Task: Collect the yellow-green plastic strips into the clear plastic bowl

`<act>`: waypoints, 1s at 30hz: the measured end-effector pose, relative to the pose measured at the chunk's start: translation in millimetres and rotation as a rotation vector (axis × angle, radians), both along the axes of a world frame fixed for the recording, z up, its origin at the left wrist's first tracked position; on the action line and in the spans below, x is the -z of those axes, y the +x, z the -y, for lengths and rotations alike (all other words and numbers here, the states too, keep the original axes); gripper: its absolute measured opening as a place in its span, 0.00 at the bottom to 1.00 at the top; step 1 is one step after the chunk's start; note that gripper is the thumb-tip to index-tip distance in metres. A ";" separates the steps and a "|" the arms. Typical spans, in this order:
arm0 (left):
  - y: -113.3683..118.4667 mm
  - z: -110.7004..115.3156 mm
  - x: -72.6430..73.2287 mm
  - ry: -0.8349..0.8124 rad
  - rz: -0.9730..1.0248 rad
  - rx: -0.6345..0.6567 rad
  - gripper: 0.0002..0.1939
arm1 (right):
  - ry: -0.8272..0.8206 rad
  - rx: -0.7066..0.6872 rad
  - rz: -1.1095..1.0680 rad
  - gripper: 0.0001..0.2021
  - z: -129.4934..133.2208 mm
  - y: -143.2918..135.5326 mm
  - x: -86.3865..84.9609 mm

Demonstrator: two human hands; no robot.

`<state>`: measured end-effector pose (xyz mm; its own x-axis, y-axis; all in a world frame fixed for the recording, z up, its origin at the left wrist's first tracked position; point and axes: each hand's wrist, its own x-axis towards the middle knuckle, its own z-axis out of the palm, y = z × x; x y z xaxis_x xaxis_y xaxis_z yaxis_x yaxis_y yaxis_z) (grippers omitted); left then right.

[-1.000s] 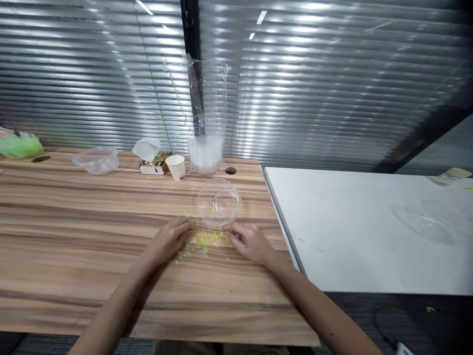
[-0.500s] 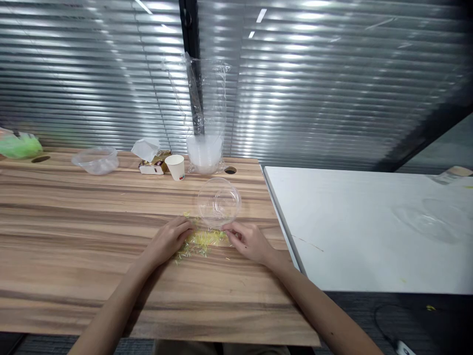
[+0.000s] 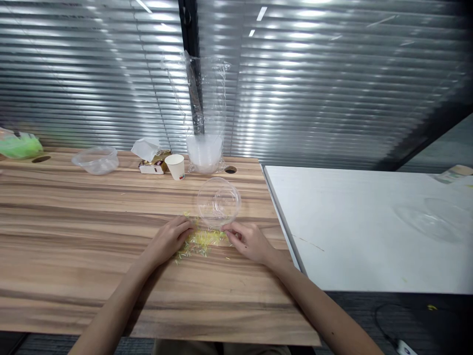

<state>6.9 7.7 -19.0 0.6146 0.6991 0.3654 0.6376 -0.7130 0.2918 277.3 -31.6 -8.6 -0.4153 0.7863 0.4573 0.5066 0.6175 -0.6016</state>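
A clear round plastic bowl (image 3: 219, 202) is tilted on the wooden table, its near rim just above a loose pile of yellow and green shreds (image 3: 203, 239). My right hand (image 3: 247, 240) pinches the bowl's near rim between thumb and fingers. At the left end of the pile rests my left hand (image 3: 173, 237), its fingers curled together over the edge of the shreds. Whatever is under those fingertips is hidden.
Along the back of the wooden table (image 3: 88, 276) stand a clear bowl (image 3: 96, 160), a tissue pack (image 3: 153, 165), a paper cup (image 3: 176, 167) and stacked bowls in plastic wrap (image 3: 205, 153). A green bag (image 3: 20, 146) lies far left. A white table (image 3: 354, 222) adjoins at right.
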 end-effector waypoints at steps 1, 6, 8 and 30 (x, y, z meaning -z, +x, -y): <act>0.1 0.1 -0.1 -0.001 -0.001 0.001 0.11 | 0.002 -0.001 0.000 0.11 -0.1 0.0 0.4; 0.6 0.7 -0.2 0.000 0.008 -0.003 0.11 | -0.003 0.000 0.003 0.11 -0.1 -0.3 1.1; 0.8 0.7 -0.1 0.005 0.013 -0.005 0.11 | -0.003 -0.004 0.007 0.12 -0.1 -0.4 0.7; 3.5 2.1 -4.5 -0.014 0.013 -0.005 0.12 | -0.041 -0.024 0.047 0.10 -0.1 1.0 -0.7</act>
